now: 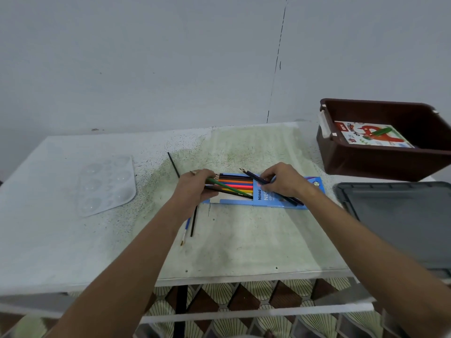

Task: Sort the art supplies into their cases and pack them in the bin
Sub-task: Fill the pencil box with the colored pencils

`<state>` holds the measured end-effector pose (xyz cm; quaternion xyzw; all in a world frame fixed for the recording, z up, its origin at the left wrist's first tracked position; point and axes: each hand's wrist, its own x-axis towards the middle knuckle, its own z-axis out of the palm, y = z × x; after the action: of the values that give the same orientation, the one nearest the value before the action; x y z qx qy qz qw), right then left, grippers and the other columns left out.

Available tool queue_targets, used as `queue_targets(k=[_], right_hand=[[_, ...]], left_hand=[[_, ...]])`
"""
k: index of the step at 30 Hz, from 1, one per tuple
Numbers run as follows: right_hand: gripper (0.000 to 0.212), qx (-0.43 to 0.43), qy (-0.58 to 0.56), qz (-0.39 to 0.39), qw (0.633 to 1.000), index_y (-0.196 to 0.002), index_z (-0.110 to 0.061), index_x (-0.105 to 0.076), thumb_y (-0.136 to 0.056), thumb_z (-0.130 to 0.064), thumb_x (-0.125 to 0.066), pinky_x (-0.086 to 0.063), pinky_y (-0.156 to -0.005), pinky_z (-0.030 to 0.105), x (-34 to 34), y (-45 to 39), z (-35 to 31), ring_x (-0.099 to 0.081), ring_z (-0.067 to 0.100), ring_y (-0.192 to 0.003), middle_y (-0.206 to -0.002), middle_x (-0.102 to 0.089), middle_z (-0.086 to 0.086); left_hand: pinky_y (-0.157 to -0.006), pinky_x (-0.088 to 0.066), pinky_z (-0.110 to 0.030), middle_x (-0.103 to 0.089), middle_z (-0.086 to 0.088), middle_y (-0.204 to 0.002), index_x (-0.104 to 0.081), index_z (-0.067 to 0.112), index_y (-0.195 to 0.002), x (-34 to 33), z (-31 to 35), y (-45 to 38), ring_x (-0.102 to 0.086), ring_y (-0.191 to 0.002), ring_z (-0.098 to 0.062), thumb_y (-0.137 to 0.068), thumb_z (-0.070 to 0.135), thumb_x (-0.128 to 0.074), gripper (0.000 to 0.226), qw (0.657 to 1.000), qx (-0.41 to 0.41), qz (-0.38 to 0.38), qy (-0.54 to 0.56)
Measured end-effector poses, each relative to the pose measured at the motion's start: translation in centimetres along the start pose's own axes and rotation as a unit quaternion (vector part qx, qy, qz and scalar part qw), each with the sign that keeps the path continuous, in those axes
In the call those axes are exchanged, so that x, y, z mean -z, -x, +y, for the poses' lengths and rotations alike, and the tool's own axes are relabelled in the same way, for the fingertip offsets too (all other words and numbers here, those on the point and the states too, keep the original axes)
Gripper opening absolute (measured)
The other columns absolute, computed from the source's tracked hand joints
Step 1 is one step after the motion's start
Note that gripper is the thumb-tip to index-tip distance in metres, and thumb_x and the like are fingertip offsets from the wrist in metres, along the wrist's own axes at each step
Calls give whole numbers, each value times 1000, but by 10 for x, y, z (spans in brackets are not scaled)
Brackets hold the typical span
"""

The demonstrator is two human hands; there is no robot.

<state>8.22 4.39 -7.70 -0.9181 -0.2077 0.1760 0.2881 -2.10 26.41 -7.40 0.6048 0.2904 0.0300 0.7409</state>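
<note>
Colored pencils (235, 185): light, stiff, thin sticks with slick painted sides and points that probably snap if dropped, so best pinched mid-shaft, a couple at a time, and slid in flat. Sitting in a row in the open tray of the blue pencil case (290, 191), which lies flat mid-worktop (244, 240); thin card, so likely to buckle if squeezed, better lifted by the long edges. Left hand (195, 189) at the tray's open end, fingers curled round a green pencil (227, 187) and a dark one (229, 192), both lying slantwise across the row and not yet seated. Right hand (280, 180) over the printed sleeve end, fingers pinching a small bunch of dark pencils (256, 178), tips pointing up-left, tails poking out toward the wrist. Exact count in that bunch hard to tell. Still loose: thin paintbrushes (190, 223) just near the left wrist, plus a clear plastic palette (107, 184) well off to the left. Brown bin (380, 162) at far right, with an oil pastel box (373, 135) inside already. Dark grey lid (402, 220) beside it, nearer.
</note>
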Motion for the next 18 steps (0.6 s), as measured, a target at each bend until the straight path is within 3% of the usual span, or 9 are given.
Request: queue_targets(k=[4,6,9,11,13,14,16,18], right_hand=[[23,-7,-1,4,1000,-106,-14,-74,-83,-15,-74,-49,-61,23,0,1,0,-64,19,-82,-93,-70,4],[24,-10,-3,4,1000,-107,-13,-74,-83,-15,-74,-49,-60,23,-1,1,0,-64,19,-82,-93,-70,4],[24,-15,-8,3,1000,-107,-13,-73,-83,-15,-74,-47,-52,18,-1,1,-1,-63,16,-77,-93,-70,5],[23,-17,-9,2,1000,-106,-13,-73,-84,-15,-73,-47,-49,18,-1,1,-1,-63,15,-74,-93,-70,5],[22,-20,-11,3,1000,-105,-15,-73,-83,-15,-74,-53,-53,24,-1,1,-1,-65,18,-76,-93,-70,5],[22,-21,-11,5,1000,-105,-15,-73,-83,-15,-74,-56,-57,28,-1,1,-1,-67,19,-78,-93,-70,5],[21,-24,-11,5,1000,-103,-17,-73,-82,-16,-74,-58,-62,34,-1,0,0,-68,21,-81,-94,-70,5],[21,-23,-12,3,1000,-103,-17,-74,-82,-16,-75,-57,-62,32,-1,-1,1,-67,20,-80,-94,-71,4]], left_hand=[[-57,-50,-32,-53,-9,-79,-65,6,-100,8,-1,-10,-51,-61,-18,-94,19,-55,17,991,-33,33,-122],[-57,-52,-31,-59,-11,-86,-58,8,-108,16,-5,-12,-57,-64,-18,-90,21,-66,23,987,-68,16,-146],[-60,-52,-26,-67,-5,-84,-64,13,-95,25,-11,-14,-63,-70,-15,-83,28,-75,22,956,-155,32,-248],[-64,-43,-18,-67,4,-84,-70,17,-89,29,-13,-16,-60,-74,-7,-84,33,-72,17,889,-226,34,-397],[-74,-42,-24,-66,4,-93,-73,18,-95,28,-12,-16,-60,-85,-12,-89,33,-65,18,817,-289,12,-499],[-83,-41,-32,-66,3,-99,-74,19,-98,26,-12,-16,-60,-92,-16,-92,33,-61,20,763,-332,0,-554],[-98,-30,-43,-63,3,-106,-73,25,-99,20,-15,-14,-55,-105,-21,-95,36,-52,25,623,-413,-30,-663],[-101,-28,-50,-62,1,-106,-72,25,-100,14,-21,-14,-54,-108,-22,-94,40,-48,29,522,-468,-72,-709]])
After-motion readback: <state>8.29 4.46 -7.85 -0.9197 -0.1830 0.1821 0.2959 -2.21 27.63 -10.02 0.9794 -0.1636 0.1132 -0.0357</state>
